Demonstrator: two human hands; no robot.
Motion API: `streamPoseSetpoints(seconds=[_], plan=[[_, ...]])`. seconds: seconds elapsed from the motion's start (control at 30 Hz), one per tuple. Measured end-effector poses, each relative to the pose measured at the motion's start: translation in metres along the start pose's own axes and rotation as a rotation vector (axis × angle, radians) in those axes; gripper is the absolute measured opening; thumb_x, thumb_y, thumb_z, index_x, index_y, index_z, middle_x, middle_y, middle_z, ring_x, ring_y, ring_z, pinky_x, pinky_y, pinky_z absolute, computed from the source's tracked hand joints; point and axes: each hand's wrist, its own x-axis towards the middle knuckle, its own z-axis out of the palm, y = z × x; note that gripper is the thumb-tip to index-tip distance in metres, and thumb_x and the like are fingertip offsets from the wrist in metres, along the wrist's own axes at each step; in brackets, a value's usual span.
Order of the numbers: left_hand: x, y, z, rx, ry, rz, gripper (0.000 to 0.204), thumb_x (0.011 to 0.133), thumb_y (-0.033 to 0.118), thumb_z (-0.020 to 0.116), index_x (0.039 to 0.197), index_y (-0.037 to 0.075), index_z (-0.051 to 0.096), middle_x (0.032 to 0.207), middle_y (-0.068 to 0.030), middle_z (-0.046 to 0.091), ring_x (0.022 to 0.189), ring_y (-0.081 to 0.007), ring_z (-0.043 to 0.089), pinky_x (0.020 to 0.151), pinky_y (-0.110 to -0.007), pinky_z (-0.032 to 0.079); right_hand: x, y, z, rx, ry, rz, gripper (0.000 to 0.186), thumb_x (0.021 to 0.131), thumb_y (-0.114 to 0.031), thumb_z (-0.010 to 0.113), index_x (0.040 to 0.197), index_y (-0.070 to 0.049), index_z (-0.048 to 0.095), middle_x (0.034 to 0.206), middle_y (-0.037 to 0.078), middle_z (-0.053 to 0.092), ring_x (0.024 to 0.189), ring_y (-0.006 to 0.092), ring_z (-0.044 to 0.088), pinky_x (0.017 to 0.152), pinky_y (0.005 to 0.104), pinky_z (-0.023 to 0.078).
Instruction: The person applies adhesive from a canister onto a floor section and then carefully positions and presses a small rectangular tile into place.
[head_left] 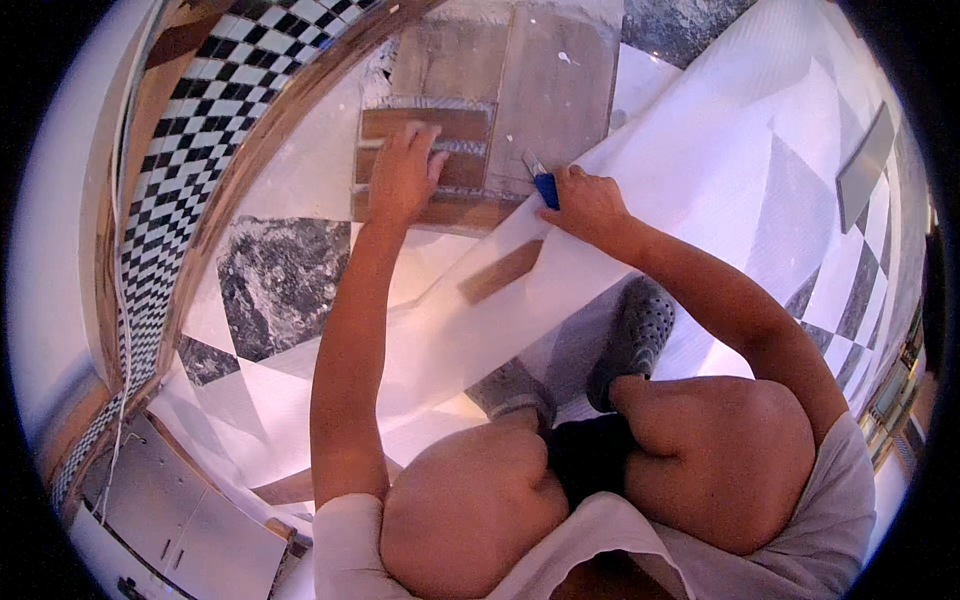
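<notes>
My left hand (408,165) rests on short brown wood-look planks (380,123) with pale, rough strips between them, its fingers slightly bent and apart. My right hand (590,200) is closed round a blue utility knife (545,189), blade pointing up and left beside a wider greyish-brown board (545,70). A translucent white sheet (720,130) runs diagonally under my right hand and arm, its edge lying over the lower part of the planks and over the floor tiles.
Black and white floor tiles (280,280) surround the boards. A checkered wall strip (220,80) with a cable runs along the left, with a grey cabinet (220,540) at lower left. A flat panel (865,165) is at the right. My grey clogs (640,320) are below my hands.
</notes>
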Motion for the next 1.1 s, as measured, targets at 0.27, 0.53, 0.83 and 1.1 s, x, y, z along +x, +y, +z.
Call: streamPoseSetpoints(seconds=[0.27,0.53,0.83,1.1], plan=[[-0.146,0.112,0.051,-0.053,-0.253,-0.073,0.064,0.085,0.028,0.078,0.139,0.003,0.056,0.137,-0.0206,0.055,0.128,-0.0397,0.052,0.112,-0.051,0.039,-0.007,0.022,-0.013,0.255,0.047,0.067,0.052,0.087,-0.046,0.072,0.107,0.001,0.061,0.088,0.026,0.071,0.085,0.0423,0.072,0.078,0.0508,0.057],[-0.164,0.115,0.070,0.181,-0.222,-0.074,0.069,0.083,0.026,0.075,0.140,-0.003,0.052,0.136,-0.0217,0.053,0.121,-0.0378,0.053,0.107,-0.051,0.042,-0.021,0.018,-0.029,0.383,0.006,0.138,0.057,0.090,-0.042,0.071,0.122,0.003,0.058,0.094,0.028,0.072,0.087,0.0449,0.072,0.081,0.0495,0.057],[-0.149,0.097,0.070,0.137,-0.261,0.015,0.035,0.083,0.020,0.069,0.111,0.000,0.064,0.116,-0.0184,0.062,0.106,-0.0373,0.061,0.095,-0.049,0.050,-0.013,0.035,-0.023,0.585,0.114,0.130,0.056,0.092,-0.044,0.068,0.116,0.006,0.061,0.097,0.029,0.072,0.092,0.0423,0.072,0.086,0.0457,0.055],[-0.135,0.084,0.034,-0.300,-0.142,-0.337,0.022,0.101,0.023,0.060,0.104,0.001,0.064,0.105,-0.0207,0.069,0.092,-0.0362,0.070,0.085,-0.050,0.055,-0.006,0.046,-0.026,1.438,-0.031,0.219,0.035,0.098,-0.036,0.061,0.100,-0.001,0.060,0.084,0.012,0.065,0.078,0.0234,0.066,0.072,0.0359,0.052]])
